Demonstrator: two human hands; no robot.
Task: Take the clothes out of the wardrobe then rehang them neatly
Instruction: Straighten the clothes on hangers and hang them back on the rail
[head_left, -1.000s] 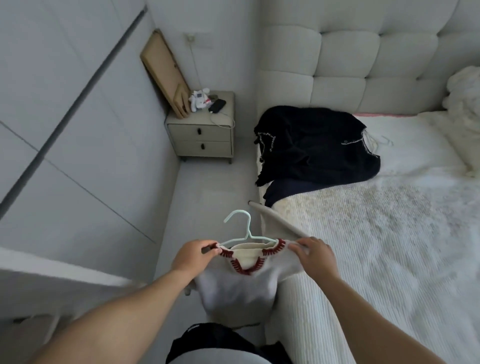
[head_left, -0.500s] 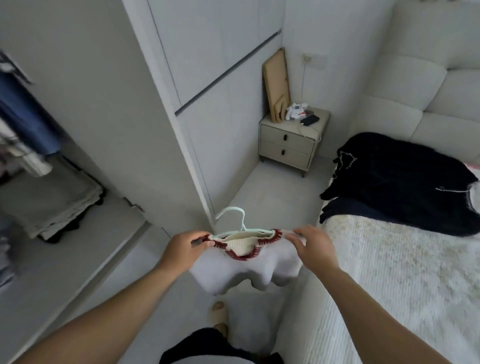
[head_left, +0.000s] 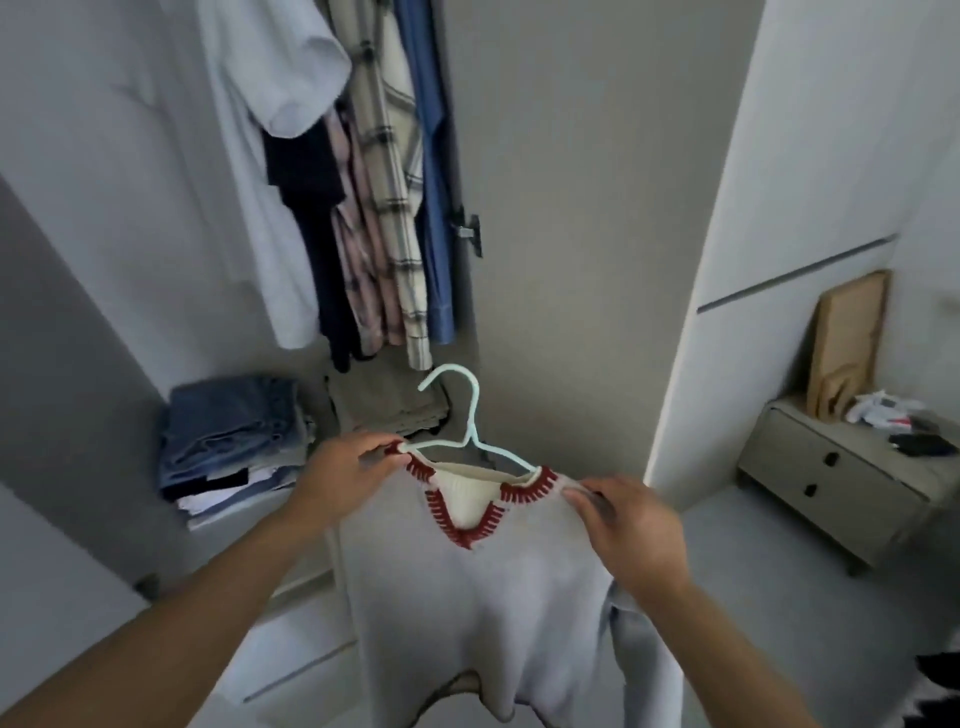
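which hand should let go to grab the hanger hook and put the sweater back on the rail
Probably the left hand. It pinches the sweater shoulder right beside the mint hanger, whose hook rises just above it toward the hanging shirts. The right hand grips the far shoulder, lower down.

A sweater (head_left: 483, 587) on a hanger (head_left: 470, 441) is held between the left hand (head_left: 345, 467) and right hand (head_left: 631, 525) before the wardrobe (head_left: 545, 208), where hung clothes (head_left: 363, 182) are found above folded stacks (head_left: 234, 441), with a nightstand (head_left: 852, 483) placed to the right.
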